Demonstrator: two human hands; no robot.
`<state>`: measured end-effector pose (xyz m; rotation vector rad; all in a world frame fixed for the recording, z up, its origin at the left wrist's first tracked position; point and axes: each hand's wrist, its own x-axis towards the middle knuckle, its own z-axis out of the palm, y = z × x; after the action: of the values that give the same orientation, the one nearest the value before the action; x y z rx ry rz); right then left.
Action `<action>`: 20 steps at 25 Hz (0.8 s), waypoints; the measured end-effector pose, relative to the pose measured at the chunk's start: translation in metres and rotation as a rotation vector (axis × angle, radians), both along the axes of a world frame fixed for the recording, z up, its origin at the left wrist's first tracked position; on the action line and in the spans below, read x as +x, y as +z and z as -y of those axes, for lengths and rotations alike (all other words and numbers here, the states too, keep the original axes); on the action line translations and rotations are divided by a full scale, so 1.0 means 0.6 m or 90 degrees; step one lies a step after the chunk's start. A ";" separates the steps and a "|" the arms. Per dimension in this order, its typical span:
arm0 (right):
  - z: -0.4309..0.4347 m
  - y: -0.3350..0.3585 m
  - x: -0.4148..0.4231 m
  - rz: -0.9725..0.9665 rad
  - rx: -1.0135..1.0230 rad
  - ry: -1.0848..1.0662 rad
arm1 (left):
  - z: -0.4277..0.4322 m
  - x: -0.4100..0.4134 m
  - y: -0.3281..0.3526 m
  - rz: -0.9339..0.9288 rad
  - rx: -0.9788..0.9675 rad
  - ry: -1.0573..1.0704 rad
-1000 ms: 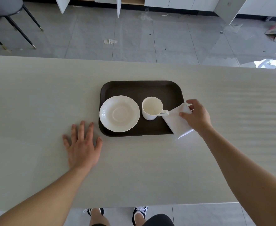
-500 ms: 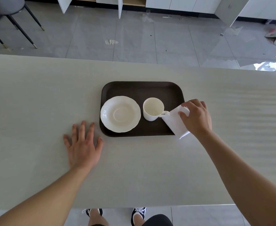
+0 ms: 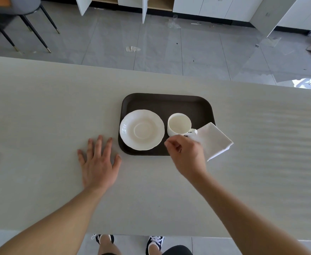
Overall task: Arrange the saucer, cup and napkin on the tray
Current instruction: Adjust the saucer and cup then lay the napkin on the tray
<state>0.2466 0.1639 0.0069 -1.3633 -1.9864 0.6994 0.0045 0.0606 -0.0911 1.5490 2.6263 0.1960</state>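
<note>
Progress: the saucer (image 3: 142,129) and the cup (image 3: 179,124) both stand on the tray (image 3: 166,102), side by side, the cup not on the saucer. The napkin (image 3: 212,139) lies only partly on the tray; its right part hangs over the tray's right edge onto the counter (image 3: 40,116).
What is left: by my judgement the napkin needs to come fully onto the tray, and perhaps the cup should go on the saucer; the task sentence does not say this exactly.
Right hand (image 3: 186,153): it is above the near right part of the tray, just below the cup and touching or covering the napkin's left corner. The grip is loosely curled; I cannot tell if the fingers pinch the napkin or hold nothing.
Left hand (image 3: 99,162): flat on the counter with fingers spread, just left of the tray, holding nothing.
Tray: dark brown, rectangular with rounded corners, low raised rim, matt surface.
Saucer: white, glossy like porcelain, round with a wavy edge and a shallow ring in the middle.
Cup: white, smooth, empty, its handle pointing right toward the napkin.
Napkin: white, folded flat into a square, soft paper or cloth, lying turned at an angle.
Counter: pale, matt, with fine grain.
</note>
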 end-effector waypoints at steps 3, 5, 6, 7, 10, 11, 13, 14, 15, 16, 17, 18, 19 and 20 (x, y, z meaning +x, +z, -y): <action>0.005 -0.022 -0.031 0.029 -0.271 -0.072 | 0.001 0.000 -0.002 -0.004 0.002 -0.003; -0.005 -0.027 -0.040 -0.008 -0.385 -0.123 | 0.000 0.000 -0.002 -0.001 0.002 -0.003; -0.010 -0.029 -0.043 -0.036 -0.426 -0.140 | -0.001 0.000 -0.001 0.001 0.001 -0.004; -0.016 -0.029 -0.045 -0.065 -0.461 -0.151 | -0.001 0.000 -0.001 0.001 0.000 -0.004; -0.025 -0.029 -0.056 -0.187 -0.563 -0.199 | -0.001 0.000 0.001 -0.001 -0.003 -0.004; -0.027 -0.028 -0.060 -0.242 -0.597 -0.222 | 0.000 0.000 0.001 -0.001 -0.005 -0.006; -0.029 -0.028 -0.067 -0.337 -0.650 -0.257 | 0.000 0.000 0.002 -0.002 -0.008 -0.007; -0.030 -0.028 -0.069 -0.366 -0.666 -0.270 | 0.000 0.000 0.002 -0.001 -0.009 -0.006; -0.030 -0.029 -0.070 -0.389 -0.679 -0.283 | 0.000 0.001 0.003 0.001 -0.008 -0.006; -0.031 -0.030 -0.072 -0.409 -0.690 -0.293 | 0.000 0.001 0.004 0.002 -0.006 -0.006; -0.031 -0.031 -0.075 -0.426 -0.701 -0.300 | 0.000 0.002 0.005 0.003 -0.006 -0.006; -0.032 -0.032 -0.080 -0.441 -0.710 -0.303 | 0.000 0.002 0.006 0.004 -0.006 -0.006; -0.033 -0.032 -0.086 -0.449 -0.714 -0.303 | 0.000 0.002 0.007 0.005 -0.007 -0.006; -0.035 -0.032 -0.093 -0.447 -0.712 -0.303 | 0.000 0.002 0.007 0.005 -0.007 -0.007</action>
<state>0.1906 0.1850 -0.0122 -1.7048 -0.6046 1.8523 0.0057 0.0609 -0.0867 1.5552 2.6079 0.1871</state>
